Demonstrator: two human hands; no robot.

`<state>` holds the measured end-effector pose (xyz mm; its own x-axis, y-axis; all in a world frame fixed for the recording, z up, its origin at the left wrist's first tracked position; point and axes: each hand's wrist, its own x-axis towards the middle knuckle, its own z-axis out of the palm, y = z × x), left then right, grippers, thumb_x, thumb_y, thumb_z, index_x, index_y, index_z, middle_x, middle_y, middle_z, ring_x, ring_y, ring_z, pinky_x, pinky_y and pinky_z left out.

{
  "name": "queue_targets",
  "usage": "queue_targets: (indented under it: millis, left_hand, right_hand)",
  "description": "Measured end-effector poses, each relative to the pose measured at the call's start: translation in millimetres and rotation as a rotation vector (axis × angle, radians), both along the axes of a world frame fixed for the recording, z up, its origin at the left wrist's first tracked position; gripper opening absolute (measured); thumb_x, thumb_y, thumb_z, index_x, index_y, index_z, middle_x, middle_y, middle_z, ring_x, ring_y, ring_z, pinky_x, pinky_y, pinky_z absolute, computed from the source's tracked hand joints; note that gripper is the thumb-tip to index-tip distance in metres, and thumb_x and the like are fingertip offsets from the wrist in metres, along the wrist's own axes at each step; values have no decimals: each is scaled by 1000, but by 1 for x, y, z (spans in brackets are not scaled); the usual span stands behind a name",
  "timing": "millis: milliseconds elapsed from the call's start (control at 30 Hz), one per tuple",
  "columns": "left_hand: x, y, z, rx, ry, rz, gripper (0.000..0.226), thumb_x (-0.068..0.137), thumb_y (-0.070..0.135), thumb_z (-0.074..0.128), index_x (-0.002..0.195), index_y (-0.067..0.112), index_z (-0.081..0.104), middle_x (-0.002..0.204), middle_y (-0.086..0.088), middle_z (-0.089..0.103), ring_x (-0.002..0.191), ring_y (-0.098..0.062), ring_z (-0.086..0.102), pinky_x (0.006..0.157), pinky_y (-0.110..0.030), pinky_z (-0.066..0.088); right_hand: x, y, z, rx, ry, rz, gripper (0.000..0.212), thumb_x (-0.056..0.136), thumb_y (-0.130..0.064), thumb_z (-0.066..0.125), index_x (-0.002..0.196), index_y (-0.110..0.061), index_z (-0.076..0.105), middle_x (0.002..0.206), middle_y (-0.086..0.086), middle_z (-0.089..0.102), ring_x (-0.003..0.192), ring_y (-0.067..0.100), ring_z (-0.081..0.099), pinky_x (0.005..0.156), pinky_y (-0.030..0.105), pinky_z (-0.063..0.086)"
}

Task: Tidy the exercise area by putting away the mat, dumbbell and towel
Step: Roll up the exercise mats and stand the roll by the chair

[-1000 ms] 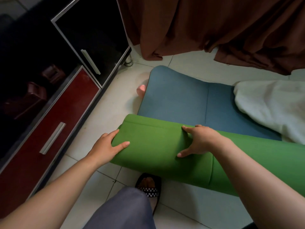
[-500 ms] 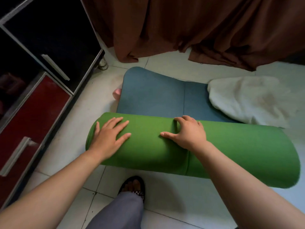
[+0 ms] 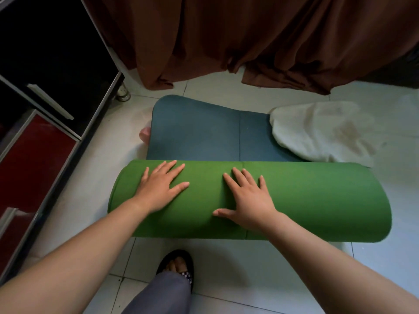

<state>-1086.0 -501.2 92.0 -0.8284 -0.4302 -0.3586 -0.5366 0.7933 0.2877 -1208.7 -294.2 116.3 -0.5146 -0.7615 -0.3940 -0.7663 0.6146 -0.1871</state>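
While one part of the mat (image 3: 294, 200) is wound into a green roll and its blue section (image 3: 199, 132) lies flat on the tiled floor (image 3: 90, 177), the task is judged to be at its first stage. Rolling looks about half done, and nothing appears to be put away yet.

All positions below are given relative to the roll.

1. Curtain (image 3: 249, 41): brown, hangs beyond the roll, past the blue section.
2. Cabinet (image 3: 56, 64): dark, with a red drawer front, stands to the left of the roll and runs beyond it.
3. Blue section: extends straight away from the far edge of the roll.
4. Towel (image 3: 322, 132): white, lies beyond the right half of the roll, over the right side of the blue section, its near edge just beside the roll. It probably needs lifting clear before the roll advances.
5. Left hand (image 3: 158, 189): rests palm down on top of the roll near its left end, fingers straight and spread, gripping nothing.
6. Right hand (image 3: 247, 200): rests palm down on top of the roll about mid-length, fingers likewise straight, gripping nothing. No hand rests on the right half of the roll.
7. Pink object (image 3: 145, 133): shows just beyond the left end of the roll, at the left edge of the blue section. It is mostly hidden; it may be the dumbbell, but this cannot be confirmed.

Left to do: complete the roll, then store the mat, towel and dumbbell.
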Motion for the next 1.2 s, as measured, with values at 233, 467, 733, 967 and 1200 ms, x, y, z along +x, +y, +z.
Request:
queue_targets:
  millis: [233,467,733,967,1200]
  left_hand:
    - [-6,24,18,-23,136,-110,59,93,50,40,146,33,22,157,9,13,145,-12,4,115,-45,-2]
    - [-1,27,18,-129,77,-213,80,83,65,42,148,32,9,158,7,0,145,-13,-4,115,-45,-4]
    - [-29,12,19,-135,75,-191,78,87,59,42,149,31,4,158,5,-2,145,-15,-5,116,-49,-1]
    - [-26,6,20,-149,186,-78,67,89,53,44,147,34,17,158,6,10,145,-14,3,115,-49,-1]
    - [0,-25,21,-164,308,184,68,84,48,59,143,29,33,156,-2,19,144,-21,11,115,-48,5]
  right_hand:
    - [-23,-18,-3,-92,66,-166,92,76,-75,42,148,-24,15,158,-2,10,145,19,2,115,56,5]
    - [-32,-24,3,-124,86,-336,93,75,-76,45,144,-19,25,155,-2,19,144,22,12,113,59,10]
    - [-29,-7,1,-135,75,-81,103,73,-66,60,149,-22,9,158,-1,3,145,22,-2,116,49,0]
    - [-37,-12,-2,-194,119,-134,96,76,-62,60,149,-25,10,158,-3,6,145,19,-1,116,47,1]
    - [-46,-21,-5,-249,141,-255,85,81,-61,55,148,-25,17,157,-3,12,145,18,3,117,46,4]
